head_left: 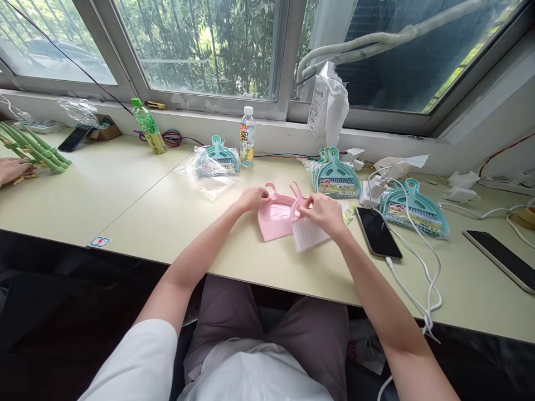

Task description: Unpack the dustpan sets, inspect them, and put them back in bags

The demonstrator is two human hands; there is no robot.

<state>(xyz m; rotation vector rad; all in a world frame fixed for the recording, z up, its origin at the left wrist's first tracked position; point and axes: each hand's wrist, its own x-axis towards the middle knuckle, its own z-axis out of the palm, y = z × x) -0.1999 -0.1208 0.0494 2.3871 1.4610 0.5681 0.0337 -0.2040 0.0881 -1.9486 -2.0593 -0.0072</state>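
A pink dustpan [275,221] lies on the table in front of me, its looped handle toward the window. My left hand [253,199] pinches its upper left edge beside the handle. In my right hand [324,213] is a small pink hand brush [308,234] with pale bristles, gripped near the base of its handle. The brush overlaps the dustpan's right side, bristles toward me and slightly blurred. Just right of my right hand lies a yellow printed card [349,214], partly covered.
Bagged teal dustpan sets [337,178] stand at the back, with another set [414,209] rightward. A phone [378,232] with a white cable [432,278] lies right. Two bottles, one clear [247,139], one green [149,128], stand behind. Another person's hand [15,169] touches green stalks [39,147].
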